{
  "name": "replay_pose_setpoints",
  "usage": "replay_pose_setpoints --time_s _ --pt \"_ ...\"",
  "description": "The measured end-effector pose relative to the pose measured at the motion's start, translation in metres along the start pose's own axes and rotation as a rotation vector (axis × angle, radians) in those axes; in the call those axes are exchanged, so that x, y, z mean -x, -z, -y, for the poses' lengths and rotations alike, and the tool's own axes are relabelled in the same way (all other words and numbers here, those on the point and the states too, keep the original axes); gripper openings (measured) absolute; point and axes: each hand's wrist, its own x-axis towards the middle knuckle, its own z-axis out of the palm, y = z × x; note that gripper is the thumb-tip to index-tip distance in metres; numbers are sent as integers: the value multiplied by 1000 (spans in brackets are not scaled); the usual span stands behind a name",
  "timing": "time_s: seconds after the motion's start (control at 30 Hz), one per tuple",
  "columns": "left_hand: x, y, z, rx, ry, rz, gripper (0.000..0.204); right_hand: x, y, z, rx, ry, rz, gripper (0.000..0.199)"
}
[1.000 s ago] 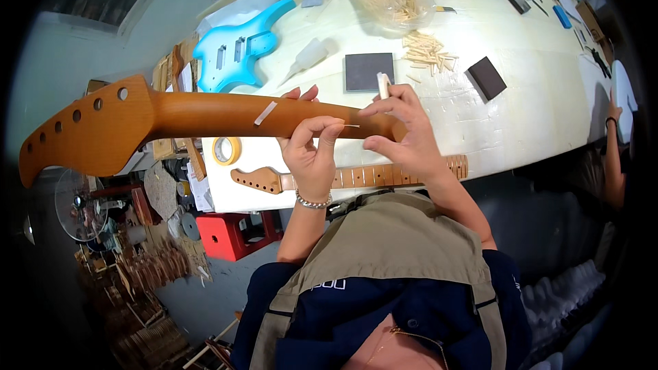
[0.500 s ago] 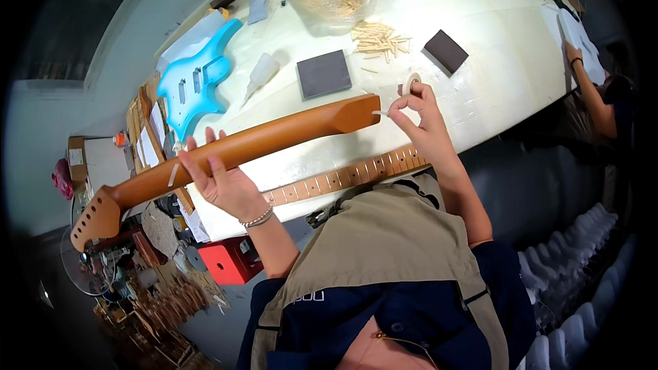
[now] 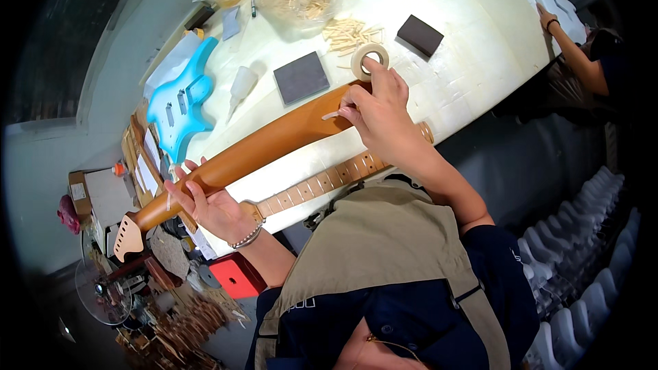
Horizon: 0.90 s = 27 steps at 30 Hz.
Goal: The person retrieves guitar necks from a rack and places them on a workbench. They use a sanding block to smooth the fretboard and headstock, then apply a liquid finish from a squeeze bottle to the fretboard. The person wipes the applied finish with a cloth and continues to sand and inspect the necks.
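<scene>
A brown wooden guitar neck (image 3: 260, 142) slants across in front of me, its back face up and its pale headstock (image 3: 128, 236) at the lower left. My left hand (image 3: 223, 214) holds it near the headstock, fingers curled around the shaft. Beside those fingers a short pale strip (image 3: 168, 201) crosses the wood. At the wide heel end, my right hand (image 3: 387, 120) pinches a small piece of masking tape (image 3: 330, 116) against or just over the surface. A masking tape roll (image 3: 358, 67) hangs on that hand's fingers. Below lies a second neck with a fretted fingerboard (image 3: 317, 186).
On the table (image 3: 466, 34) are a blue guitar body (image 3: 197, 89), a squeeze bottle (image 3: 242, 83), a grey pad (image 3: 301, 78), a dark block (image 3: 419, 36) and a pile of small wooden sticks (image 3: 343, 34). A co-worker's hand (image 3: 547, 18) rests on a white body at the far right.
My right hand has moved left over the heel with the tape piece, and the roll now faces up. The neck's heel end tilts higher, and the whole view has shifted slightly.
</scene>
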Motion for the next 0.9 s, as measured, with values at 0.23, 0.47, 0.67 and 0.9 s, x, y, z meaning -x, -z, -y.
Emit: replay_pose_setpoints --time_s 0.23,0.47,0.67,0.9 --pt "1 -1 -3 19 10 -13 42 -10 1 7 103 -58 37 21" --pt "2 -3 -3 45 25 6 43 -19 2 -1 259 -66 74 38" --pt "1 -9 0 37 19 -15 42 -32 9 -13 364 -196 231 42" --pt "-5 -2 6 10 44 -58 43 -18 11 -119 62 -454 77 35"
